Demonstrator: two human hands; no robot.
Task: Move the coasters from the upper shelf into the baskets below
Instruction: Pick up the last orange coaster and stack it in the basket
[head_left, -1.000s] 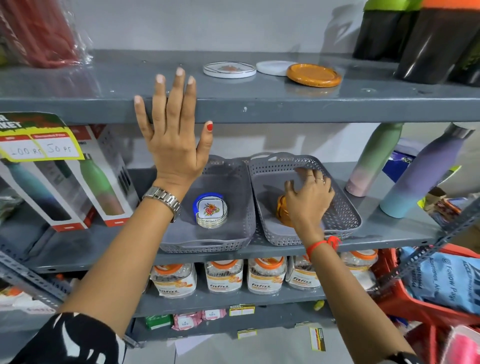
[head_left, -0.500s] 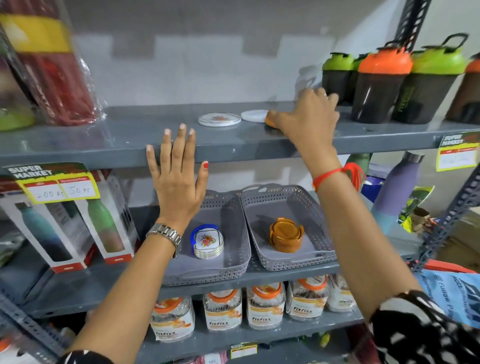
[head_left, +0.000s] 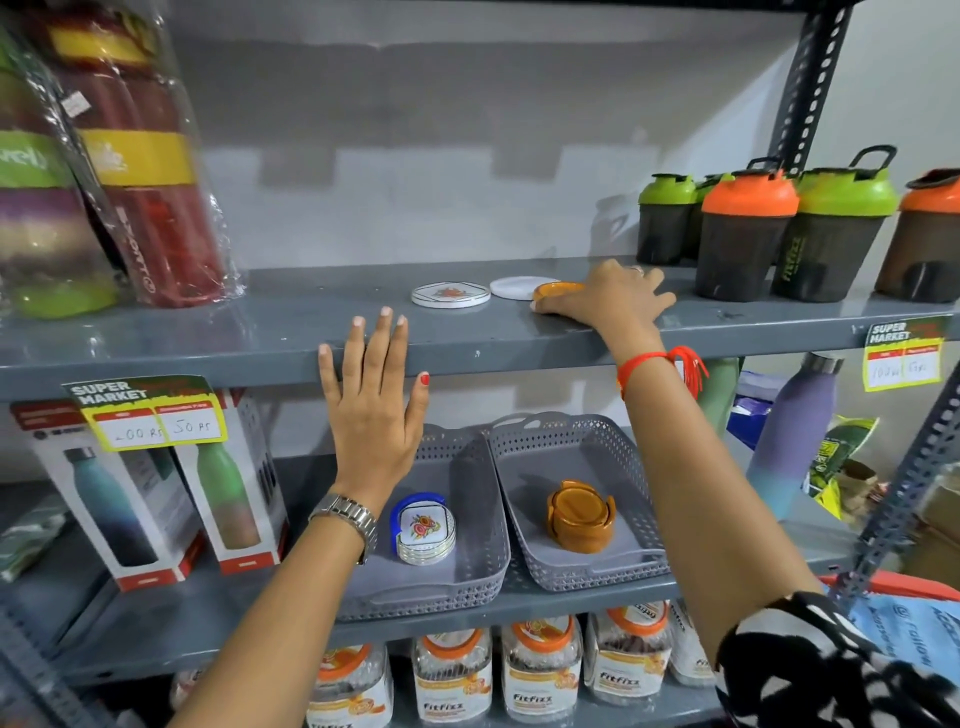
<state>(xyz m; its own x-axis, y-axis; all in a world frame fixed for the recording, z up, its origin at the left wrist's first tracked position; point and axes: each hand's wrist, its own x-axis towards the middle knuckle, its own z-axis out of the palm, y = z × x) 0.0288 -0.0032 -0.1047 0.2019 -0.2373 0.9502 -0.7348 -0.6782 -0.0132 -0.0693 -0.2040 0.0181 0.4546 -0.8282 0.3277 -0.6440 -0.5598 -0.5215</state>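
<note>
On the upper shelf (head_left: 291, 332) lie a white printed coaster (head_left: 450, 295), a plain white coaster (head_left: 514, 287) and an orange coaster (head_left: 555, 290). My right hand (head_left: 608, 301) lies over the orange coaster, fingers closing on it while it is tilted up off the shelf. My left hand (head_left: 374, 405) is flat and spread against the upper shelf's front edge, holding nothing. Below, the left grey basket (head_left: 467, 571) holds a stack of white coasters in a blue holder (head_left: 423, 527). The right grey basket (head_left: 530, 467) holds an orange coaster stack (head_left: 581, 517).
Shaker bottles (head_left: 743, 234) with green and orange lids stand right of my right hand. Wrapped bottles (head_left: 130, 171) fill the upper shelf's left end. Boxed bottles (head_left: 156, 488) stand left of the baskets, tall bottles (head_left: 795, 441) right of them. Jars (head_left: 452, 675) line the shelf below.
My right hand left the right basket, rose to the upper shelf and settled on the orange coaster, tipping it up. The view tilted upward. My left hand stayed on the shelf edge.
</note>
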